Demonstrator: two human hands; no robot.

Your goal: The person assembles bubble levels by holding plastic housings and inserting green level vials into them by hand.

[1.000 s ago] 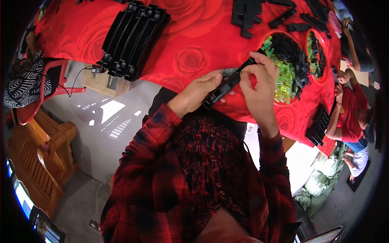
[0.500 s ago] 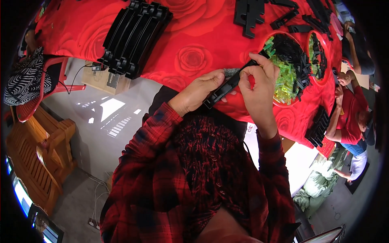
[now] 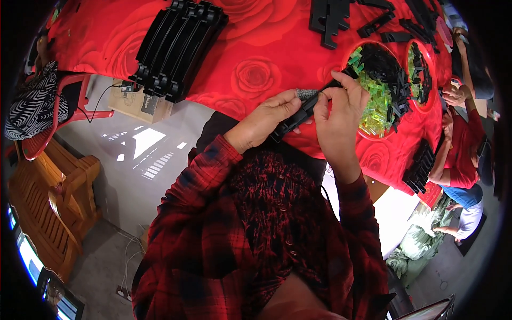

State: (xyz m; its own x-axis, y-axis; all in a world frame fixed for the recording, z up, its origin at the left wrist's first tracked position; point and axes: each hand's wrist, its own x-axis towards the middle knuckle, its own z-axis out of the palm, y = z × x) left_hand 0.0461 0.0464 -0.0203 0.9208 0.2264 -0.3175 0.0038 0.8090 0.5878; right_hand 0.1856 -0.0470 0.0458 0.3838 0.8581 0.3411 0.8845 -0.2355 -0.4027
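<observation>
Over the near edge of the red tablecloth, my left hand is closed around a long, narrow black plastic bar, which slants up toward the right. My right hand has thumb and fingers pressed together against the bar's upper half; any small piece between them is too hidden to make out. Beside the bar, just past my left fingertips, shows a grey speckled strip. Right of my right hand stands a red-rimmed basin holding clear yellow-green pieces and small black pieces.
Black curved plastic parts lie stacked at the far left of the table. Loose black parts lie at the far right, near a second red basin. More black parts sit by the right edge. Other people work at the right.
The bar has turned slightly in my hands, so its hollow face shows less. My right hand has shifted slightly, its fingers still on the bar.
</observation>
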